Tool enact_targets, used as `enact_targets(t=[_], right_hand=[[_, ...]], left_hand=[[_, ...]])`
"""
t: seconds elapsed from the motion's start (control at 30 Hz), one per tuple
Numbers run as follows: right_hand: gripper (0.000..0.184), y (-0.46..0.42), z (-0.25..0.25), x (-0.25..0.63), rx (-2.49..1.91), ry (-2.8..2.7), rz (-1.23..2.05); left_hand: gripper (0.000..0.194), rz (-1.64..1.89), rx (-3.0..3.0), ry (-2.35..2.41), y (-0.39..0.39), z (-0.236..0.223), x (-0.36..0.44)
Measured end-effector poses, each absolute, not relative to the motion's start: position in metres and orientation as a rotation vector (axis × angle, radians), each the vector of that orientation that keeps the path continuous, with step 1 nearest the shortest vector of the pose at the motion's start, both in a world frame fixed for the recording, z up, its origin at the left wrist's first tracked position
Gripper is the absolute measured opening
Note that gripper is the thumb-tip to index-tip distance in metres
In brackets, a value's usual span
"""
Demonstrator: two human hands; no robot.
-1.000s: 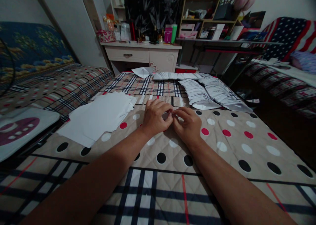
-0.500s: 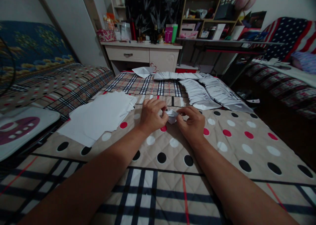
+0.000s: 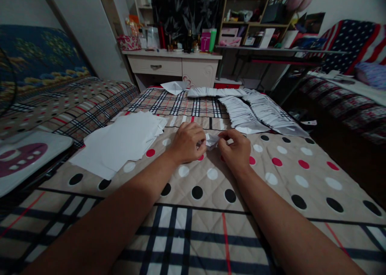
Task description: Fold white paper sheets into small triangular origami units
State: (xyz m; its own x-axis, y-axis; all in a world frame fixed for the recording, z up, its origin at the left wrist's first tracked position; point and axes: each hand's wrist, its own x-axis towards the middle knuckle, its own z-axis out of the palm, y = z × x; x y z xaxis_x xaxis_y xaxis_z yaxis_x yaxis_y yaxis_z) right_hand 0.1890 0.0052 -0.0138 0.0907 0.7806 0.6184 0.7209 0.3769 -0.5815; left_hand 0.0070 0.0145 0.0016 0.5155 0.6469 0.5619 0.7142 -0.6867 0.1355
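A small piece of folded white paper (image 3: 212, 140) is held between my two hands, just above the polka-dot part of the bedspread (image 3: 197, 171). My left hand (image 3: 189, 142) is closed at its left end, the fingertips curled and partly hidden behind the knuckles. On the other end, the thumb and index finger of my right hand (image 3: 234, 146) pinch the paper. Its exact folded shape is partly covered by the fingers. To the left lies a loose stack of flat white paper sheets (image 3: 120, 142).
Rows of tightly packed folded papers (image 3: 241, 112) lie at the far right of the bed, with another row (image 3: 215, 92) behind. A single folded sheet (image 3: 174, 87) rests at the far edge. A white and purple folded table (image 3: 33, 156) stands left. Beyond is a white dresser (image 3: 157, 66).
My left hand has turned slightly, its fingers curling more over the paper's left end. The folded paper has shifted a little to the right and tilted. My right hand has barely moved.
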Motion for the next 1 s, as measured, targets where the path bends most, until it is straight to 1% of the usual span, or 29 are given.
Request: enact_targets(t=[0.1,0.2,0.27,0.43,0.53,0.6,0.7,0.77,0.9,0.93,1.0], right_hand=[[0.015,0.01,-0.016,0.195,-1.527,-1.474,0.185],[0.015,0.015,-0.018,0.199,-1.565,-1.399,0.309],[0.014,0.016,-0.019,0.2,-1.527,-1.402,0.335],[0.021,0.015,-0.022,0.198,-1.361,-1.493,0.342],[0.025,0.014,-0.021,0.196,-1.323,-1.607,0.322],[0.021,0.013,-0.019,0.195,-1.326,-1.679,0.304],[0.008,0.014,-0.018,0.195,-1.296,-1.739,0.316],[0.009,0.015,-0.018,0.195,-1.24,-1.772,0.337],[0.011,0.015,-0.021,0.193,-1.097,-1.893,0.31],[0.013,0.014,-0.021,0.192,-1.065,-1.928,0.292],[0.015,0.013,-0.021,0.19,-1.017,-1.981,0.245]], left_hand=[[0.022,-0.847,-2.6,-1.259,0.017,0.0,0.003],[0.034,-0.789,-2.593,-1.284,0.021,-0.003,0.0],[0.033,-0.762,-2.597,-1.277,0.023,-0.005,0.0],[0.017,-0.732,-2.603,-1.266,0.028,-0.01,0.0],[0.014,-0.755,-2.612,-1.289,0.03,-0.011,-0.001],[0.014,-0.783,-2.617,-1.313,0.03,-0.012,-0.001],[0.015,-0.832,-2.629,-1.325,0.029,-0.011,0.0],[0.025,-0.886,-2.622,-1.332,0.027,-0.01,0.001],[0.066,-0.877,-2.575,-1.418,0.023,-0.006,0.005],[0.071,-0.834,-2.563,-1.46,0.022,-0.006,0.005],[0.076,-0.749,-2.538,-1.539,0.022,-0.005,0.006]])
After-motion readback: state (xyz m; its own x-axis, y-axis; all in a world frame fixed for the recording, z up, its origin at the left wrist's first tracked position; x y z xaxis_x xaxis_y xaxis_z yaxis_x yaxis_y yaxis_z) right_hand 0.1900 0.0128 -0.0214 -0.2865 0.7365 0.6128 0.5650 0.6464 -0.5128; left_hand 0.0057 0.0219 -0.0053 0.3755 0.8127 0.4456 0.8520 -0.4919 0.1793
